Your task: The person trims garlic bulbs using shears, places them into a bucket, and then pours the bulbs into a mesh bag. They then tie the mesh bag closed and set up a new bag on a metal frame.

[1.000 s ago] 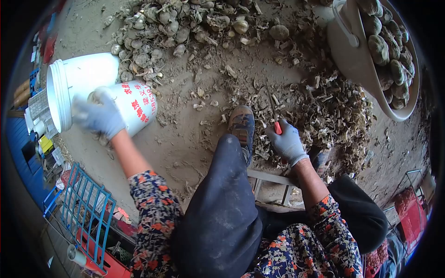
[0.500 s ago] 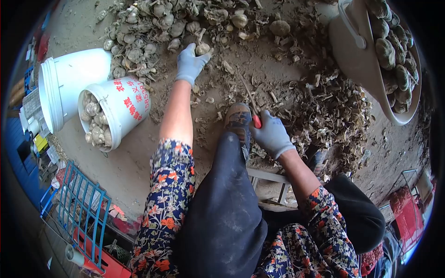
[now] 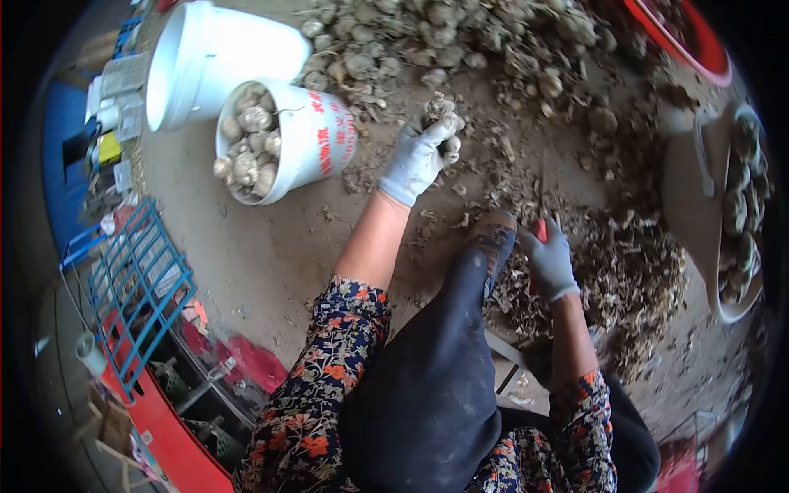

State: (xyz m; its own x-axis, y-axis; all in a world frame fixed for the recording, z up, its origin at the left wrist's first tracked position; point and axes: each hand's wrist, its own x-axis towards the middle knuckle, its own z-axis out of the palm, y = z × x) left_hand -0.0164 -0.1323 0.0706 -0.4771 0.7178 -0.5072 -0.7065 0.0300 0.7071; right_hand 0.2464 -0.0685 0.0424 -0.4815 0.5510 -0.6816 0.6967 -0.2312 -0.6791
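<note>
My left hand (image 3: 411, 160), in a pale work glove, is closed around a dirty garlic bulb (image 3: 441, 107) with dry husk and roots. Another rounded bulb shows at the underside of the fingers. Lower and to the right, my gloved right hand (image 3: 551, 261) grips the red handle of a knife (image 3: 540, 231). Its thin dark blade points away from me over the ground, apart from the bulb. Dry trimmings (image 3: 625, 271) lie around and beyond the right hand. A heap of unsorted garlic (image 3: 444, 33) spreads beyond the left hand.
Left of my left hand, a white bucket with red lettering (image 3: 320, 135) lies tilted, holding bulbs. Another white bucket (image 3: 255, 49) lies behind it. A beige bucket (image 3: 694, 177) of bulbs stands right, near a red basin (image 3: 723, 70). My shoe (image 3: 496, 234) is between my hands.
My left hand has lifted from the edge of the heap toward me with the garlic bulb in it. My right hand still holds the knife. The whole view has swung left.
</note>
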